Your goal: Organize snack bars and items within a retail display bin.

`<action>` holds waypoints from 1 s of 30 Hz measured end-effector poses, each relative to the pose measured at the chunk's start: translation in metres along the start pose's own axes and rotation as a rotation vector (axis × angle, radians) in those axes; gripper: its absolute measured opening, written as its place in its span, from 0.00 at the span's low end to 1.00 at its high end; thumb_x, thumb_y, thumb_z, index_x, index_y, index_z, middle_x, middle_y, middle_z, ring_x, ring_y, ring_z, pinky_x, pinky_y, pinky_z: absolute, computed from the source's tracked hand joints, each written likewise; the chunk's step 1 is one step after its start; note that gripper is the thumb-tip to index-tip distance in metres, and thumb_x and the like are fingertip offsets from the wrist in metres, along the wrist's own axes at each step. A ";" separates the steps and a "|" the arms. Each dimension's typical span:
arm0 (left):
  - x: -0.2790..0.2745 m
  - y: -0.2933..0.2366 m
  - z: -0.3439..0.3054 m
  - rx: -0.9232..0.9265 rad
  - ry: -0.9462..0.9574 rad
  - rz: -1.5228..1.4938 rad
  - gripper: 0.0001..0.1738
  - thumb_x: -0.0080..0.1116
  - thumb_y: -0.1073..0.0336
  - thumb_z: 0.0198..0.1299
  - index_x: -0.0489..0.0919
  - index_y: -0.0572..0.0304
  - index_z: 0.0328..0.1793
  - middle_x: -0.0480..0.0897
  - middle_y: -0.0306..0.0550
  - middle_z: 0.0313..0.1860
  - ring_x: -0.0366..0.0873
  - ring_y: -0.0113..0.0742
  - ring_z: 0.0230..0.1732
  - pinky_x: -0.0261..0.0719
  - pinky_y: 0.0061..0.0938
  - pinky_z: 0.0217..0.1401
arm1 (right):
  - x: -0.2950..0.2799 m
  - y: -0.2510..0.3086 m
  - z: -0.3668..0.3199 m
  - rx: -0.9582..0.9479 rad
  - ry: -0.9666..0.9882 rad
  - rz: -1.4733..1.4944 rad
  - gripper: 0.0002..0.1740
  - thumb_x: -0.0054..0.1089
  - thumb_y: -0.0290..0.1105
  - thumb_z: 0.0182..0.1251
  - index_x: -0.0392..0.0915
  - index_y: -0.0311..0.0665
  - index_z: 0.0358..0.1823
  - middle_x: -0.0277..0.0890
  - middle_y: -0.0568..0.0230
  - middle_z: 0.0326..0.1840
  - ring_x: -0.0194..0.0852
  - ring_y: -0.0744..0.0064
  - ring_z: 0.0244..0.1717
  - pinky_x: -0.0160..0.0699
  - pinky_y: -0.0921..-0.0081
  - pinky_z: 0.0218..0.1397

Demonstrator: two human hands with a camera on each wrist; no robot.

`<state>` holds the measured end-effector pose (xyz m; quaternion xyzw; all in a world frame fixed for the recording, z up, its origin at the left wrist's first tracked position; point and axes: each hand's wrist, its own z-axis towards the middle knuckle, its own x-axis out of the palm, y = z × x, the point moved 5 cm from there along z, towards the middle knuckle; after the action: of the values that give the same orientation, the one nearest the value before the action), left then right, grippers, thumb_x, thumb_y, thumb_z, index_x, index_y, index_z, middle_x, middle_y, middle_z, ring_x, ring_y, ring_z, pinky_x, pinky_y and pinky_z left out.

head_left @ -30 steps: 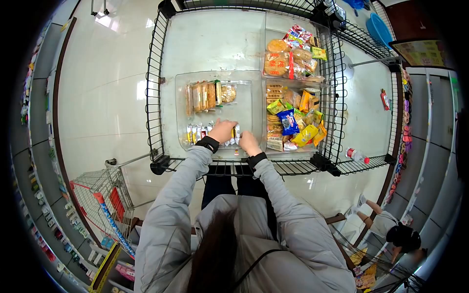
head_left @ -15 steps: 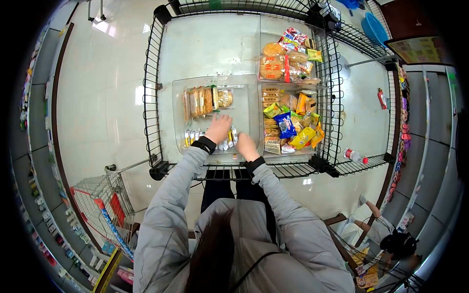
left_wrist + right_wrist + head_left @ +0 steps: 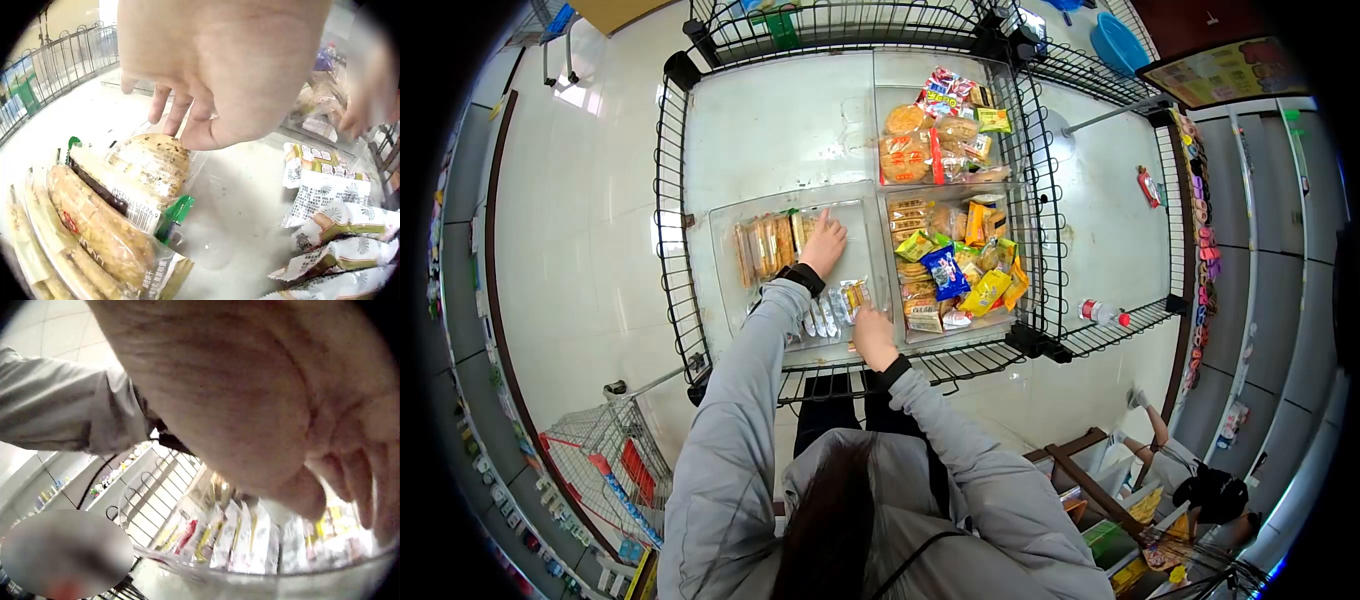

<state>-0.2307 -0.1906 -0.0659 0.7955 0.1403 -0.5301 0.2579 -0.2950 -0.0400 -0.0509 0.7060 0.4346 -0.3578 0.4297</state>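
Note:
My left hand point(image 3: 825, 248) reaches into a clear plastic tray point(image 3: 870, 225), its fingertips right at the edge of a round seeded cracker in a clear wrapper point(image 3: 153, 164). That cracker stands at the right end of a row of wrapped biscuits point(image 3: 103, 228). Along the tray's near side lies a row of small white-and-yellow snack packets point(image 3: 331, 194). My right hand point(image 3: 875, 335) is at the right end of this row, its fingers point(image 3: 356, 481) extended down beside the packets. The palm hides part of the packets in the right wrist view.
A second clear tray to the right holds biscuits and colourful snack bags point(image 3: 945, 272). Behind it, another holds large round crackers point(image 3: 905, 158). A black wire rim point(image 3: 670, 200) surrounds the table. On the right lie a bottle point(image 3: 1103, 313) and a red packet point(image 3: 1148, 187).
My left hand has moved from the white packet row up to the round cracker at the back row. The right hand stays by the packets' right end. The head view has shifted.

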 end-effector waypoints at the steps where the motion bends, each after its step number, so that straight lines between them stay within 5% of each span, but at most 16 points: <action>1: -0.001 0.001 -0.003 0.004 -0.001 0.002 0.12 0.47 0.64 0.53 0.77 0.56 0.42 0.75 0.43 0.49 0.65 0.39 0.61 0.47 0.48 0.72 | -0.015 0.001 -0.002 0.004 -0.002 0.002 0.13 0.53 0.27 0.54 0.71 0.32 0.42 0.77 0.48 0.35 0.79 0.54 0.35 0.78 0.66 0.36; 3: -0.006 0.005 -0.012 0.043 -0.163 0.017 0.12 0.48 0.63 0.52 0.77 0.56 0.41 0.75 0.43 0.49 0.64 0.40 0.62 0.44 0.49 0.73 | -0.043 0.006 -0.007 -0.145 0.226 0.083 0.09 0.52 0.29 0.56 0.74 0.32 0.37 0.77 0.45 0.30 0.79 0.49 0.33 0.78 0.59 0.36; 5: 0.003 0.010 -0.019 0.024 -0.106 -0.008 0.13 0.49 0.62 0.51 0.78 0.56 0.41 0.76 0.44 0.48 0.64 0.41 0.63 0.43 0.49 0.74 | -0.107 -0.003 0.008 -0.237 0.020 0.406 0.11 0.50 0.33 0.58 0.74 0.32 0.36 0.76 0.44 0.28 0.76 0.44 0.34 0.75 0.54 0.36; 8: 0.013 0.024 -0.039 -0.006 -0.102 -0.006 0.16 0.50 0.61 0.50 0.77 0.59 0.43 0.76 0.46 0.48 0.63 0.41 0.64 0.42 0.50 0.74 | -0.202 -0.030 0.043 -0.178 -0.267 0.323 0.11 0.48 0.26 0.60 0.73 0.31 0.43 0.76 0.45 0.30 0.75 0.48 0.33 0.73 0.56 0.34; 10: 0.000 0.029 -0.050 -0.015 -0.078 -0.025 0.17 0.51 0.59 0.50 0.77 0.60 0.43 0.76 0.47 0.49 0.63 0.42 0.64 0.42 0.51 0.74 | -0.202 -0.046 0.082 -0.437 -0.494 0.158 0.12 0.49 0.21 0.55 0.72 0.31 0.42 0.74 0.49 0.36 0.72 0.49 0.40 0.72 0.59 0.41; 16: -0.015 0.043 -0.067 -0.082 -0.033 -0.175 0.22 0.49 0.53 0.52 0.77 0.64 0.45 0.74 0.51 0.52 0.61 0.44 0.65 0.39 0.51 0.74 | -0.139 -0.061 0.141 -0.576 -0.261 -0.374 0.31 0.64 0.29 0.42 0.68 0.36 0.53 0.69 0.60 0.48 0.67 0.60 0.50 0.68 0.66 0.50; 19: -0.024 0.043 -0.071 -0.086 -0.050 -0.169 0.22 0.49 0.53 0.51 0.77 0.65 0.44 0.73 0.51 0.53 0.60 0.44 0.65 0.40 0.51 0.74 | -0.139 -0.057 0.134 -0.566 -0.228 -0.452 0.24 0.56 0.27 0.45 0.69 0.35 0.49 0.68 0.60 0.50 0.65 0.63 0.52 0.66 0.69 0.51; 23: -0.016 0.045 -0.073 -0.078 -0.010 -0.070 0.21 0.50 0.55 0.50 0.78 0.63 0.43 0.72 0.50 0.52 0.60 0.43 0.65 0.41 0.52 0.74 | -0.120 -0.052 0.133 -0.687 -0.435 -0.522 0.30 0.56 0.28 0.44 0.65 0.30 0.54 0.66 0.53 0.50 0.63 0.58 0.54 0.61 0.67 0.59; 30: -0.009 0.043 -0.077 -0.075 -0.024 0.052 0.17 0.50 0.63 0.51 0.78 0.59 0.46 0.72 0.45 0.52 0.61 0.39 0.65 0.44 0.52 0.73 | -0.114 -0.058 0.143 -0.661 -0.222 -0.461 0.39 0.66 0.32 0.36 0.63 0.29 0.55 0.65 0.52 0.50 0.62 0.57 0.55 0.57 0.63 0.64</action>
<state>-0.1535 -0.1830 -0.0224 0.7824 0.1360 -0.5269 0.3027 -0.4089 -0.1911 -0.0217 0.3714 0.6237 -0.3599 0.5861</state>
